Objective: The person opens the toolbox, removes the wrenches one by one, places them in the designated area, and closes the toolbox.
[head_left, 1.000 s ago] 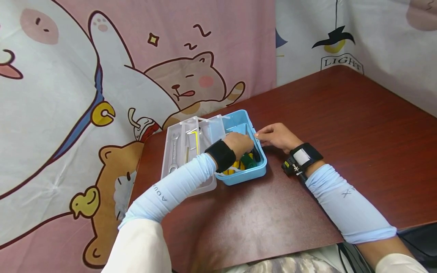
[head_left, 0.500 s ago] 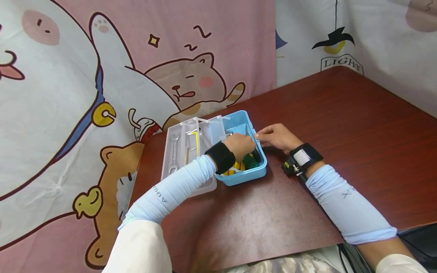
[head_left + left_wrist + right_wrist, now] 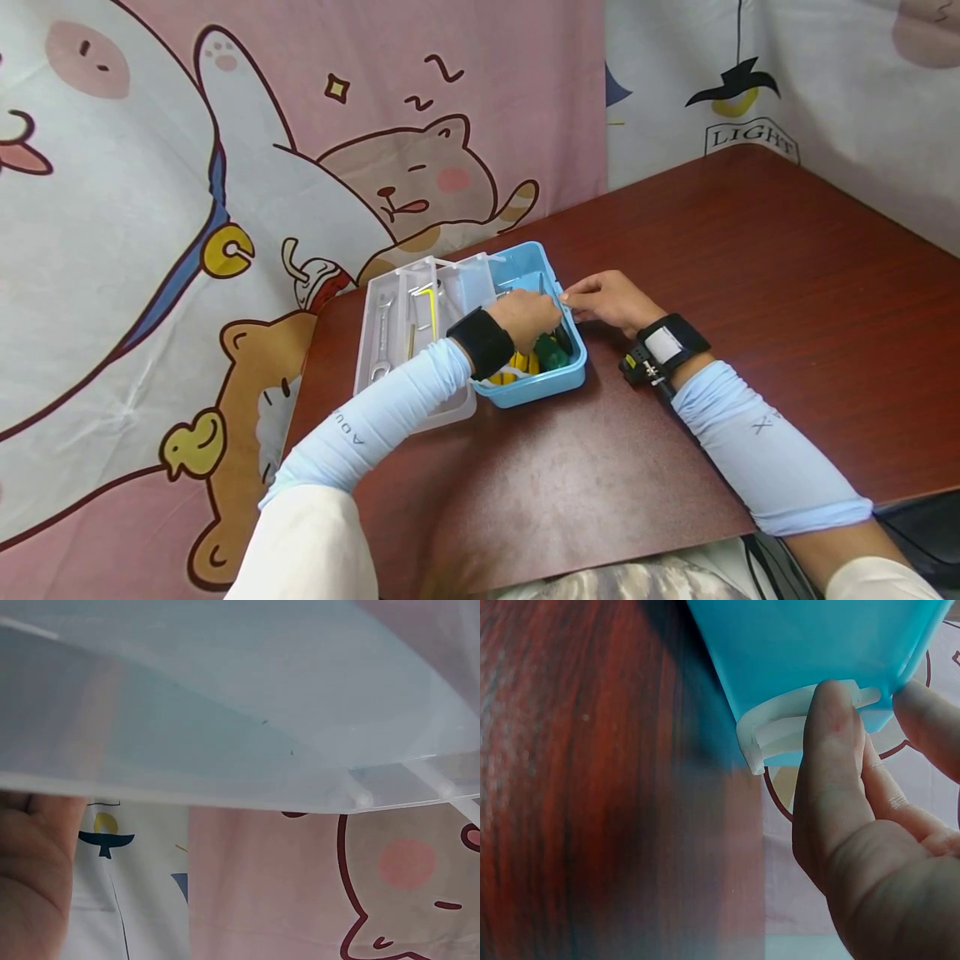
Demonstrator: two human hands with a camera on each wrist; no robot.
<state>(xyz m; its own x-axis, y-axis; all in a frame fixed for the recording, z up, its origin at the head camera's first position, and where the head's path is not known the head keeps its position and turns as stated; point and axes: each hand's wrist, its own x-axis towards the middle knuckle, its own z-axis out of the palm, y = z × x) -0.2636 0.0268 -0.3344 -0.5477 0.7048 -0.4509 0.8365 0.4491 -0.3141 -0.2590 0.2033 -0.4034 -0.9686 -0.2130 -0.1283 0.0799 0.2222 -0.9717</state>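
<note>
A light-blue toolbox stands on the table with several tools inside, among them yellow handles and a green piece. My left hand reaches down into it. Its fingers are hidden among the tools and behind the hand's own back; in the left wrist view only part of the palm shows below a translucent plastic wall. My right hand is at the box's right side. Thumb and fingers pinch a white latch on the outer wall, with another finger at the box's edge.
A translucent tray sits against the toolbox's left side, holding a wrench, hex keys and other small tools. The brown table reaches its front edge near the person's lap. Cartoon-printed cloth hangs behind.
My left hand has shifted very slightly inside the toolbox, and slightly more of the green piece shows. The right hand, toolbox and tray stay in place.
</note>
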